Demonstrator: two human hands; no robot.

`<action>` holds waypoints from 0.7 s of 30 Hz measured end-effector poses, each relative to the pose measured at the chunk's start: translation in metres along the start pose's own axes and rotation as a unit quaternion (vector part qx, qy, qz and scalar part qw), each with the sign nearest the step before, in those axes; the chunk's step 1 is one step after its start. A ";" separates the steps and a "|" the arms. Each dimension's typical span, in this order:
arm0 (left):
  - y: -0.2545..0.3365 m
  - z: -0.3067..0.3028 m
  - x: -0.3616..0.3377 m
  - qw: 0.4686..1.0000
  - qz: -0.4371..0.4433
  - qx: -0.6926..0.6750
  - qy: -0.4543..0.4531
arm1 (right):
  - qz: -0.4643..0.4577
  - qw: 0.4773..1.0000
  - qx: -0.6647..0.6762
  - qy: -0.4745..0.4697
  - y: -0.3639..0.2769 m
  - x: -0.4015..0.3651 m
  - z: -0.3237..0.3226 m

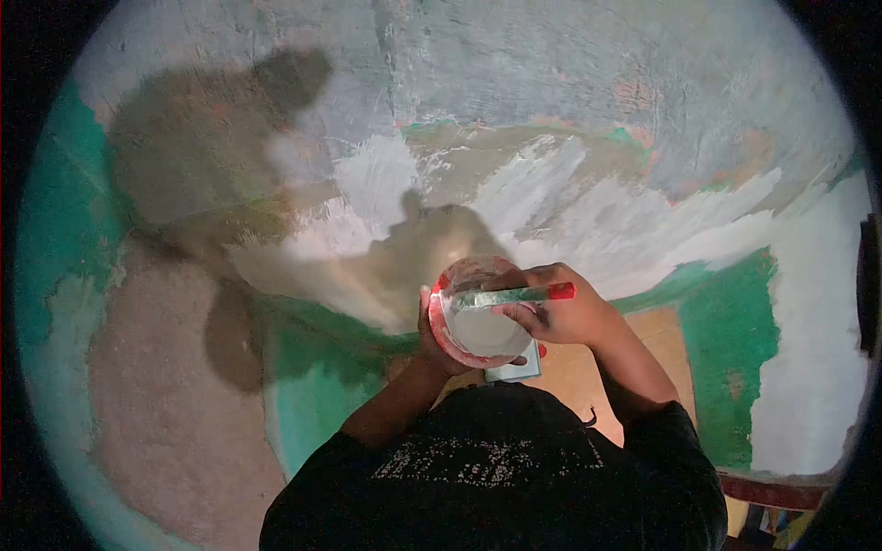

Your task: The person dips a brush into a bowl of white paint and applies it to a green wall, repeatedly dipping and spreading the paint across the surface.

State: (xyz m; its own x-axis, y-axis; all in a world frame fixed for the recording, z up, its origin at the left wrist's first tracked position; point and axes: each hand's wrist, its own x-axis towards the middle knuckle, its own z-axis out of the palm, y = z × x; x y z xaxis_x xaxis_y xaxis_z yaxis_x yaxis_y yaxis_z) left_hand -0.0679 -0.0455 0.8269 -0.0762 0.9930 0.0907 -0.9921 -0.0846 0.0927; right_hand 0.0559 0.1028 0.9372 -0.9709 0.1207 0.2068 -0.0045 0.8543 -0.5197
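At far left, faces bare brownish plaster, then green paint. Next, cups a red-rimmed tub in the left hand, with the thumb up along the left side and the fingers passing underneath, one fingertip showing at the lower right. Curves this hand only partly closed, spread to the tub's girth and pressed against its wall. Carries pale paste inside, with the mouth facing up toward the head camera.

Across that mouth, holds a slim tool with a red end: runs nearly left to right along its long axis, rising slightly toward the right. Has the left end over the paste and the red end past the rim, so lies much nearer to the right hand than to the left. Cannot tell whether the left end dips into the paste or hangs above it.

Just below the tub, shows a pale flat item, too covered to identify. At the tub's right edge, grips the shaft in the right hand, closed narrowly, with the thumb on the lower side. Farther right, meets white coating on the wall.
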 end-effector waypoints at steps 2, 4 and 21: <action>0.000 -0.002 -0.001 1.000 -0.010 -0.024 0.006 | -0.040 0.999 -0.021 0.008 0.000 0.001 0.005; 0.001 -0.002 -0.003 0.999 -0.002 0.023 0.023 | -0.057 0.997 -0.040 0.012 -0.001 -0.001 0.009; -0.001 -0.009 -0.005 1.000 -0.005 0.022 -0.019 | -0.071 0.997 -0.008 0.036 0.001 -0.007 0.018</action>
State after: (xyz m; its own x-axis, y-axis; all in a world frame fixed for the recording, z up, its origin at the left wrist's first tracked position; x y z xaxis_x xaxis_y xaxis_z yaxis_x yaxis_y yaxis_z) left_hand -0.0678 -0.0497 0.8179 -0.0625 0.9898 0.1279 -0.9872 -0.0801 0.1379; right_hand 0.0586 0.0934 0.9206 -0.9409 0.0342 0.3368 -0.1355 0.8737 -0.4673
